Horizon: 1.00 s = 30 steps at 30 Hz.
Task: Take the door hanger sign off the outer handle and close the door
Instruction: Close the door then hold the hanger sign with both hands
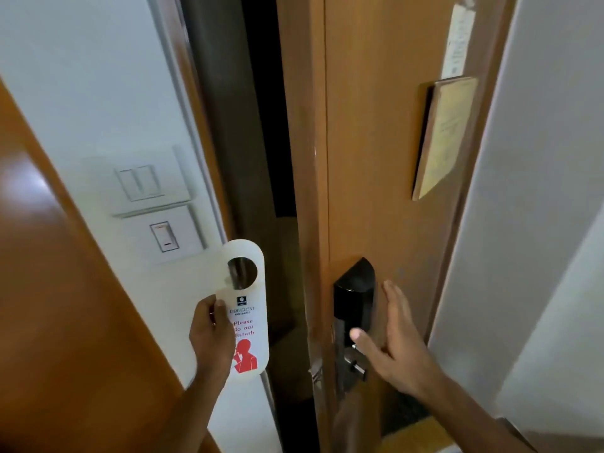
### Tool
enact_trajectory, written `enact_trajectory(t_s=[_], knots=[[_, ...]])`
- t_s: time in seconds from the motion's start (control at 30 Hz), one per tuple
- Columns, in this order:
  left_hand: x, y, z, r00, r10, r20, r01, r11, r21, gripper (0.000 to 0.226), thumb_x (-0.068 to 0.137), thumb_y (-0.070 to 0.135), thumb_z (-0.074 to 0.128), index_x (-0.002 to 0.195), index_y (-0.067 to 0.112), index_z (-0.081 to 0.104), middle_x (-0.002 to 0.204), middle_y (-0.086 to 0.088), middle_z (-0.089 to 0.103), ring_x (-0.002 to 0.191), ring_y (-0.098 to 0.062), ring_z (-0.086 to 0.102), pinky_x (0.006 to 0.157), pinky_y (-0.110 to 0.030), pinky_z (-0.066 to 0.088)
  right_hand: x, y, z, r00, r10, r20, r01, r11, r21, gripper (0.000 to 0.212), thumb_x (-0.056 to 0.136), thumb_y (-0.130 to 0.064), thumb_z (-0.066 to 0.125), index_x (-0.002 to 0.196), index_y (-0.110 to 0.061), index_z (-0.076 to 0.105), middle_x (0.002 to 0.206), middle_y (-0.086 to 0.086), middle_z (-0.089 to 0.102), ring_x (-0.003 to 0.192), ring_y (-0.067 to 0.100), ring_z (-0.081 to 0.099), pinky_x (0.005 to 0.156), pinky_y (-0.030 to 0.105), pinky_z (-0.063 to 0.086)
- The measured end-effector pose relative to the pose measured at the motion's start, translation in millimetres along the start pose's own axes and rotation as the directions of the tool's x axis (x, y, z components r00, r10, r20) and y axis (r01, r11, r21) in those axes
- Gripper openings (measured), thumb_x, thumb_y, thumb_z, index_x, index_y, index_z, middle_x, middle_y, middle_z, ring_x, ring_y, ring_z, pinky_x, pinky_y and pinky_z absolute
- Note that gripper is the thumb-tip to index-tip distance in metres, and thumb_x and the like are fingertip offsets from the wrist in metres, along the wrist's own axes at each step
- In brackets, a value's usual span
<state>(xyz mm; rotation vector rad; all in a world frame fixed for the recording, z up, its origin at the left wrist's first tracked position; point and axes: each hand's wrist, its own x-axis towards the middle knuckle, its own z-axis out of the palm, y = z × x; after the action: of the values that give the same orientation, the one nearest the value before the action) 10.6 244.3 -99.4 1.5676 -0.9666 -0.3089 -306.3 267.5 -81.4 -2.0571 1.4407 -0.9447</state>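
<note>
My left hand (pixel 210 335) grips a white door hanger sign (pixel 250 308) with a round hole and red "Please do not disturb" print, upright in front of the door gap. The brown wooden door (pixel 376 158) stands partly ajar, with a dark opening to its left. A black electronic lock (pixel 353 308) with a metal handle sits low on the door's inner face. My right hand (pixel 395 341) is spread open just right of the lock, fingers apart, thumb over the handle area. Whether it touches the door is unclear. The outer handle is hidden.
White wall switch plates (pixel 147 188) are mounted left of the door frame. Another brown wooden panel (pixel 65 305) fills the lower left. A framed notice (pixel 444 135) and a paper card (pixel 457 40) are fixed to the door. A white wall (pixel 539 191) stands on the right.
</note>
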Motion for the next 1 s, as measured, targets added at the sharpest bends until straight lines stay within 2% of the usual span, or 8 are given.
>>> enact_trajectory(t_s=[0.07,0.17,0.4,0.5,0.63,0.77,0.93,1.0], knots=[[8.8,1.8,-7.9,0.999,0.022,-0.027,-0.022,1.0,0.014,0.018,0.101,0.03,0.049,0.11,0.017,0.058,0.105,-0.008,0.07,0.087,-0.024,0.07,0.076,-0.041,0.061,19.9,12.4,20.2,0.993,-0.021,0.117,0.031,0.996,-0.083,0.08,0.085,-0.076,0.057,0.145,-0.033,0.026,0.137,-0.018,0.038,0.129,0.009,0.043,0.106,0.032,0.04],[28.1,1.9,-14.8,0.996,0.073,-0.043,-0.072,0.997,0.032,0.016,0.102,0.028,0.048,0.111,0.019,0.058,0.104,-0.004,0.069,0.088,-0.018,0.068,0.068,-0.028,0.056,64.1,18.4,45.8,0.966,-0.014,0.26,0.087,0.959,-0.272,0.065,0.078,-0.082,0.058,0.117,-0.034,0.035,0.102,-0.021,0.052,0.094,0.005,0.055,0.083,0.028,0.043],[50.7,14.4,-13.9,0.973,0.191,-0.133,-0.19,0.982,0.016,0.032,0.095,0.05,0.043,0.106,0.025,0.059,0.098,0.008,0.067,0.082,0.0,0.063,0.064,-0.011,0.046,157.6,16.3,87.9,0.916,-0.051,0.399,0.289,0.773,-0.565,0.069,0.078,-0.085,0.047,0.087,-0.019,0.067,0.079,-0.004,0.071,0.071,0.016,0.065,0.063,0.027,0.042],[56.6,16.6,-11.2,0.964,0.211,-0.159,-0.217,0.976,-0.021,0.039,0.091,0.054,0.044,0.106,0.023,0.061,0.1,0.007,0.069,0.087,-0.003,0.065,0.068,-0.018,0.051,188.4,8.9,109.0,0.921,-0.012,0.389,0.25,0.786,-0.566,0.071,0.075,-0.088,0.043,0.077,-0.02,0.064,0.07,-0.005,0.064,0.066,0.015,0.063,0.063,0.027,0.049],[64.0,21.0,-10.7,0.974,0.155,-0.167,-0.169,0.983,-0.069,0.034,0.088,0.047,0.047,0.107,0.024,0.063,0.108,0.005,0.069,0.092,-0.002,0.063,0.074,-0.016,0.05,224.3,6.7,129.9,0.918,0.016,0.396,0.227,0.798,-0.559,0.065,0.077,-0.087,0.049,0.064,-0.023,0.05,0.063,-0.008,0.054,0.061,0.01,0.055,0.059,0.024,0.039],[68.9,26.8,-17.5,0.978,0.125,-0.168,-0.138,0.988,-0.07,0.029,0.085,0.046,0.051,0.106,0.031,0.065,0.107,0.011,0.069,0.096,-0.01,0.065,0.084,-0.025,0.052,259.2,7.8,148.8,0.912,0.014,0.411,0.228,0.814,-0.534,0.061,0.079,-0.083,0.054,0.065,-0.023,0.054,0.063,-0.008,0.056,0.061,0.01,0.056,0.058,0.024,0.042],[73.6,31.9,-22.6,0.973,0.126,-0.193,-0.134,0.99,-0.031,0.015,0.082,0.046,0.055,0.087,0.055,0.066,0.092,0.04,0.069,0.093,0.01,0.067,0.076,-0.018,0.054,289.4,17.8,178.3,0.944,-0.004,0.329,0.173,0.857,-0.485,0.05,0.087,-0.067,0.058,0.062,-0.024,0.053,0.059,-0.011,0.055,0.053,0.003,0.052,0.045,0.02,0.033],[74.7,32.2,-20.8,0.972,0.118,-0.204,-0.129,0.991,-0.039,0.017,0.082,0.046,0.057,0.087,0.058,0.068,0.095,0.038,0.07,0.094,0.01,0.067,0.078,-0.018,0.055,298.4,20.7,187.1,0.953,0.007,0.303,0.138,0.88,-0.455,0.046,0.089,-0.06,0.06,0.061,-0.024,0.05,0.057,-0.011,0.053,0.051,0.002,0.05,0.044,0.02,0.032]])
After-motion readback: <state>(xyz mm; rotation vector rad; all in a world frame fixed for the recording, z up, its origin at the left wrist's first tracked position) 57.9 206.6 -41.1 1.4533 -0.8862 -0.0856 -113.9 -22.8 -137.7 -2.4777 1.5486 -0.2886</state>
